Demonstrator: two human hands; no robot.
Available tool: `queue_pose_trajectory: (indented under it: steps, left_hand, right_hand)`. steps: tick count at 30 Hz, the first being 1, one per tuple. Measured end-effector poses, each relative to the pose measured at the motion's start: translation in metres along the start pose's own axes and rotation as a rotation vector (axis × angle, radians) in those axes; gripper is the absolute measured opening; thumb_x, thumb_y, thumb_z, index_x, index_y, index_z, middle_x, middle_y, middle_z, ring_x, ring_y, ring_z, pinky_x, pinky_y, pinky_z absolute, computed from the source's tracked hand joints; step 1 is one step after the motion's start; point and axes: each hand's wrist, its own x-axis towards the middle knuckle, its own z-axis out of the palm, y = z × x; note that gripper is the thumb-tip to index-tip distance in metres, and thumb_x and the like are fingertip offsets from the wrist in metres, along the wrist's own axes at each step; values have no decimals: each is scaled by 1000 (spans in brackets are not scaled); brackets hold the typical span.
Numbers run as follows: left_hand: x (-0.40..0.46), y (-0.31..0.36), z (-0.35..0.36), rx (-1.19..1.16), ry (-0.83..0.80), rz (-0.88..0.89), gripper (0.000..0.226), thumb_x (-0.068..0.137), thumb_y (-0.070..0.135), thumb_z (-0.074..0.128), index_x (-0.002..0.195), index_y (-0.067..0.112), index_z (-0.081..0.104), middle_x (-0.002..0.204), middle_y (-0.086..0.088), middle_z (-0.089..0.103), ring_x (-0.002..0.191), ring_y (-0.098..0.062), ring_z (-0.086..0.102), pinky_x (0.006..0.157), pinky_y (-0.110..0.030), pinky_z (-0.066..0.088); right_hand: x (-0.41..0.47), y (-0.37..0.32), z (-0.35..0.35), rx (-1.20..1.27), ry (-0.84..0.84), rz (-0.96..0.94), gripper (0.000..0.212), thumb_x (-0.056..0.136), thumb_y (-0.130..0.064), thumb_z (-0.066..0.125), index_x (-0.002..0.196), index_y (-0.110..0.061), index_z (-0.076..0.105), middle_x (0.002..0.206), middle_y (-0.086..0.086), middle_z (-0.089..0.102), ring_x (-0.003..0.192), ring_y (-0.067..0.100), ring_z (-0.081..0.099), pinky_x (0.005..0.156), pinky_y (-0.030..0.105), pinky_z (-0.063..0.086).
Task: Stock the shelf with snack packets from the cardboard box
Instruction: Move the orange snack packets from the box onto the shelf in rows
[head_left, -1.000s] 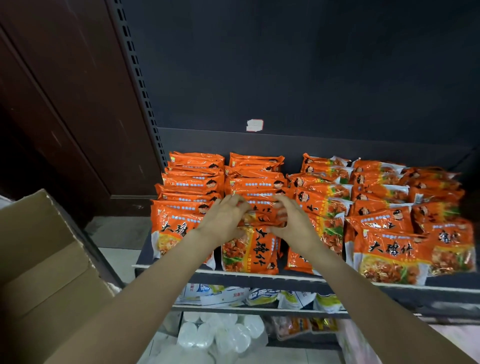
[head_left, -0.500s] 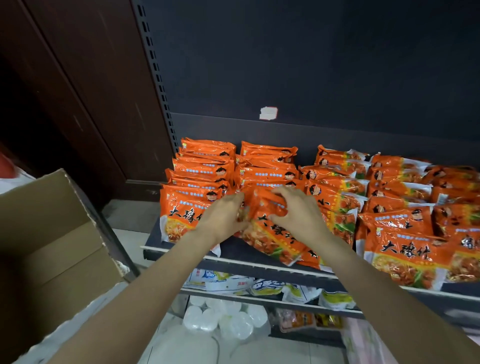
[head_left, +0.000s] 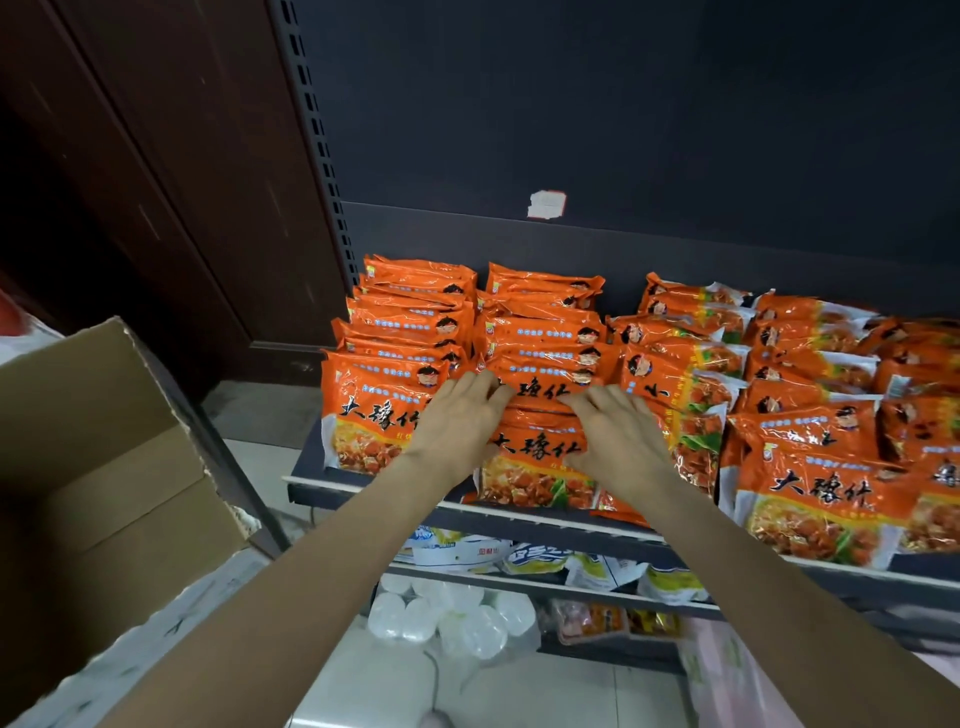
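**Snack packets at the shelf's front edge, second row from the left**

Snack packets (head_left: 537, 457) in orange wrappers stand in rows across the shelf (head_left: 363, 493), each row running from the front edge to the back panel. My left hand (head_left: 460, 421) and right hand (head_left: 615, 436) both rest on the front packets of the second row from the shelf's left end. Left fingers lie mostly straight over the top edge of a packet, reaching toward the row behind. Right fingers are spread and lightly bent across the packet faces; whether the right thumb pinches anything, I cannot tell. The front packet of this row leans forward, its lower edge at the shelf's front lip.

The neighbouring row at the shelf's left end stands upright and touches my left hand. Rows toward the right end lean at uneven angles and overlap.

Cardboard box (head_left: 104, 467) sits to the left of the shelf, flaps open, well apart from both hands. On a lower shelf (head_left: 519, 577) lie white and yellow packets (head_left: 530, 558). Below those, a clear bag of white round items (head_left: 452, 618) rests on the floor.
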Motion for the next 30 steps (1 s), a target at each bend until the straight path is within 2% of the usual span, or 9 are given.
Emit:
queue_pose_trajectory:
  steps: [3,7,9,12,15,19,23,27,30]
  left_hand:
    - [5,-7,-1,-3,49,-32,65,82,28,68,137,17,36,128,-6,41,120,-24,39,102,-34,31]
    - [12,-11,-1,14,62,-77,63,83,28,66,137,18,35,131,-6,40,122,-24,38,104,-34,28]
    - [11,-10,2,23,57,-71,73,79,36,68,140,18,30,137,-7,35,127,-25,34,108,-35,24]
    - [7,-10,6,71,49,-29,96,74,45,71,147,18,15,151,-8,20,140,-26,19,115,-38,14]
    - [9,-8,9,135,18,-20,101,78,45,69,149,18,3,157,-8,5,145,-25,7,117,-37,6]
    - [17,-10,9,147,33,-39,91,80,42,68,147,16,13,157,-10,9,144,-26,13,117,-37,8]
    - [17,-12,10,118,54,-36,92,78,43,69,147,18,15,157,-9,9,146,-25,4,118,-37,4]
    - [12,-21,5,-14,108,24,90,76,49,67,147,18,21,155,-6,18,145,-23,12,117,-36,7]
    - [14,-26,-6,-202,153,29,74,83,50,59,144,18,31,151,-3,31,141,-21,25,115,-35,16]
  right_hand:
    - [9,-3,3,15,65,-3,71,80,-36,68,140,-22,35,132,-1,44,125,18,36,105,31,28]
    - [19,-6,7,30,124,36,67,82,-31,67,140,-21,36,132,1,45,125,20,37,105,33,30]
    - [21,-8,9,43,130,36,68,82,-29,67,141,-20,35,134,3,43,128,21,36,106,34,30]
    - [17,-5,13,54,110,30,81,77,-33,72,144,-20,28,142,4,34,135,21,27,111,35,26]
    - [15,-3,19,-8,85,21,88,75,-35,75,145,-19,25,144,4,32,137,22,24,111,37,24]
    - [26,-5,20,-49,105,56,83,73,-28,77,142,-18,33,137,6,41,131,25,34,104,38,33]
    - [30,-9,22,-29,110,77,84,70,-23,79,141,-18,33,139,8,38,131,26,33,103,40,34]
    - [24,-3,16,140,131,37,83,74,-37,75,142,-20,31,146,5,27,137,23,22,112,40,24]
    - [22,6,4,469,213,98,66,83,-33,67,139,-18,37,145,2,28,136,19,23,111,33,22]
